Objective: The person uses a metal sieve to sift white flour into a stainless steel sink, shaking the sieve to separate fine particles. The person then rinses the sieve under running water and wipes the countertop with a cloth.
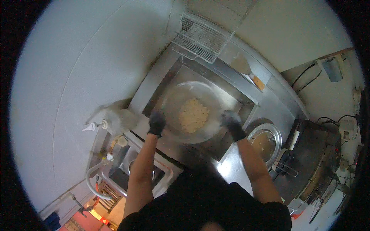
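Before me is a wide round bowl, see-through or thin shiny metal; I cannot tell which. Pale yellow small pieces of food lie heaped in its middle. My left hand, in a dark glove, grips the bowl at its left rim. On the opposite side, my right hand, also in a dark glove, is closed at the right rim. Both hands are slightly blurred, and their fingers are partly hidden. The bowl is over a rectangular stainless steel basin sunk into the counter.
Wire mesh baskets stand behind the basin, beside a scraper with a wooden handle. A pump bottle and a small sink are at left. To the right are a metal bowl and a dark flat cooking surface.
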### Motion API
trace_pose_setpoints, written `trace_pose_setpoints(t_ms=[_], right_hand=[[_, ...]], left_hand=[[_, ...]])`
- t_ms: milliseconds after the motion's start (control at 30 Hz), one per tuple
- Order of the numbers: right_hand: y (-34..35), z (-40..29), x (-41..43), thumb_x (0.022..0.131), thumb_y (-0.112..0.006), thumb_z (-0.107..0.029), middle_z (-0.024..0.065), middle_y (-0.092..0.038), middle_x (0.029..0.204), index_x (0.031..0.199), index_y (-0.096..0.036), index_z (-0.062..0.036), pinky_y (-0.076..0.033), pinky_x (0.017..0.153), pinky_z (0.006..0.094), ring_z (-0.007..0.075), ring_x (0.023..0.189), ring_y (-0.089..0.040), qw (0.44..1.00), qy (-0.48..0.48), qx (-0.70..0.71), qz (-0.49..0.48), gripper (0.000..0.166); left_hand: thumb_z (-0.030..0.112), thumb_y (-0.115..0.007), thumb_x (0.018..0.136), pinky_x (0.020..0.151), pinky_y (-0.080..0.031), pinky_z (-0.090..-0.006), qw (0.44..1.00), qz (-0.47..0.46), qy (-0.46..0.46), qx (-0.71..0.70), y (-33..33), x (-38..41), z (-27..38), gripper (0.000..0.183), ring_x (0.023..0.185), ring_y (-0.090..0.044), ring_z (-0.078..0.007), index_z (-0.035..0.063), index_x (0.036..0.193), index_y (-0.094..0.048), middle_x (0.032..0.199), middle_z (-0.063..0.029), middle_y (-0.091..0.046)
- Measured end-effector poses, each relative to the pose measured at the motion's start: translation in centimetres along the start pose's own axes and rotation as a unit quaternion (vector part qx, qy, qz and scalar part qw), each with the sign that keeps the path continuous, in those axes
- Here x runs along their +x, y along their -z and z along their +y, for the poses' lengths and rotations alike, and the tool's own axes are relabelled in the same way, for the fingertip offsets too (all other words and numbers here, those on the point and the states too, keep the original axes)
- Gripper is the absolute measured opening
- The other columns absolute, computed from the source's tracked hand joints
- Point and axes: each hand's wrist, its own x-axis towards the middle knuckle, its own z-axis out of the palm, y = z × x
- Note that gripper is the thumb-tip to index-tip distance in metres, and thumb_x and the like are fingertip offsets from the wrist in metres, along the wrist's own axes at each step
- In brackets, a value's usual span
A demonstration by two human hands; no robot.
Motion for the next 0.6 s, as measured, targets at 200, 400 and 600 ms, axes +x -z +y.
trace_pose_setpoints(t_ms=[200,400,600], right_hand=[[0.8,4.1,1.5,0.067,-0.051,-0.019,0.0121,-0.057,0.068,0.076,-0.057,-0.0068,-0.045,0.055,0.0375,0.0282,0.061,-0.055,0.992,-0.093,-0.064,-0.061,0.016],[2.3,0.9,1.5,0.070,-0.049,-0.019,0.0121,-0.057,0.070,0.079,-0.059,-0.0083,-0.045,0.060,0.0360,0.0270,0.068,-0.056,0.993,-0.087,0.043,-0.068,0.017],[-0.6,3.0,-0.7,0.073,-0.049,-0.022,0.0127,-0.058,0.073,0.081,-0.059,-0.0087,-0.045,0.063,0.0358,0.0292,0.067,-0.056,0.999,-0.012,-0.023,0.039,0.019]], left_hand=[[0.015,-0.049,0.075,0.064,-0.044,-0.0357,0.993,-0.054,0.102,0.020,-2.0,-0.5,4.6,0.019,0.075,-0.054,-0.0273,0.0051,0.091,-0.053,0.084,-0.0141,-0.055],[0.014,-0.050,0.072,0.056,-0.043,-0.0371,0.996,0.016,0.079,0.035,-0.9,-1.2,6.4,0.008,0.067,-0.053,-0.0284,0.0074,0.077,-0.053,0.067,-0.0113,-0.052],[0.012,-0.050,0.072,0.059,-0.043,-0.0371,0.987,-0.082,0.131,0.033,2.5,1.1,3.7,0.011,0.067,-0.053,-0.0278,0.0057,0.080,-0.053,0.074,-0.0121,-0.053]])
